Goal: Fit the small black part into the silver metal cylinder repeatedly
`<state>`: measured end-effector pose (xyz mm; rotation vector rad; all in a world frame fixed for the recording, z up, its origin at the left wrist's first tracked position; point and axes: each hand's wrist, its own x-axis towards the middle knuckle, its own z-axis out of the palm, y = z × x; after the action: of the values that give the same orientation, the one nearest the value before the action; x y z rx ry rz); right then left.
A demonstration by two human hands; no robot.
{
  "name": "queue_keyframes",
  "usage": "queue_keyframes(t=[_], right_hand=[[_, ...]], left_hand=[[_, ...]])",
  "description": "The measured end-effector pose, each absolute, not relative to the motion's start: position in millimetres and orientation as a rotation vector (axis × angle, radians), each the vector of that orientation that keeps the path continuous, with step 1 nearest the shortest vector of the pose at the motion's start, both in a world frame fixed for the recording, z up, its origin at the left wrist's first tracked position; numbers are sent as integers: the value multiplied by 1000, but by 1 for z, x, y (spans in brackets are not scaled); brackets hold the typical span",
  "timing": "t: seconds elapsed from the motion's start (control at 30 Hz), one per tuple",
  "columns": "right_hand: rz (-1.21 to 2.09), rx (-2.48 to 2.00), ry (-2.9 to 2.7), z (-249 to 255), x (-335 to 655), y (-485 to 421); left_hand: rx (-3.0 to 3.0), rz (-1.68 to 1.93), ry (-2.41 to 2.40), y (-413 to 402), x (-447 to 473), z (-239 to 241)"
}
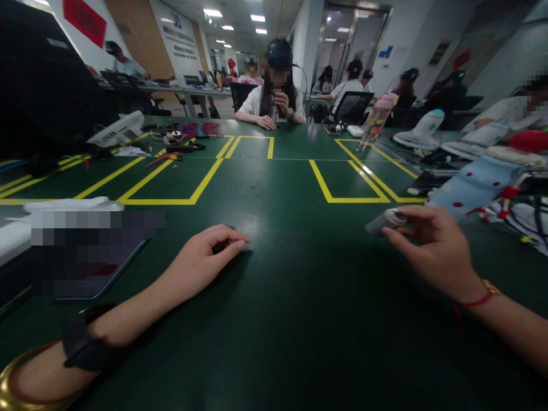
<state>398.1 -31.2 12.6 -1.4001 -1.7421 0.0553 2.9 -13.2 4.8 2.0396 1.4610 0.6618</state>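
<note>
A small grey metal cylinder (381, 222) is pinched between the thumb and fingers of my right hand (436, 245), held just above the table on the right. Its near end shows some detail, too blurred to name. On the left, my left hand (212, 251) rests on the dark green tabletop (274, 308) with its fingers curled in and the thumb against the index finger. Whatever is inside that grip, if anything, is hidden. A wide stretch of tabletop separates the two hands.
A dark tablet-like device (128, 251) lies left of my forearm. Yellow tape lines (158, 201) mark the table. Coloured wires (201, 130), a white fan (117, 131), a bottle (379, 120) and a blue dotted object (475, 182) stand around. A person (278, 85) sits opposite.
</note>
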Motion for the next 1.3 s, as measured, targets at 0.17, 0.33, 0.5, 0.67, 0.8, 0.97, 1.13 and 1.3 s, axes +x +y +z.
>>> queue_keyframes(t=[0.17,0.33,0.5,0.67,0.8,0.97,1.13,1.3], right_hand=[[561,-1026,-2008,8,303,-21],[634,-988,-2086,0,274,-16],[739,-1011,-1991,-6,276,-15],[823,-1016,-1950,-10,275,-12],[812,-1010,-1984,-6,275,-13],[660,-1065,-2045,-1,276,-15],[649,-1061,-2048,-1,277,-14],[639,-1053,-2050,-3,276,-15]], left_hand=[[2068,680,1472,-13,2,3],[2107,683,1466,-12,5,3],[2217,785,1365,-13,37,19],[2327,866,1231,-8,77,38],[2269,923,1232,-2,80,42],[2183,846,1357,-2,63,32],[2280,639,1303,-2,64,8],[2303,633,1274,-2,69,0]])
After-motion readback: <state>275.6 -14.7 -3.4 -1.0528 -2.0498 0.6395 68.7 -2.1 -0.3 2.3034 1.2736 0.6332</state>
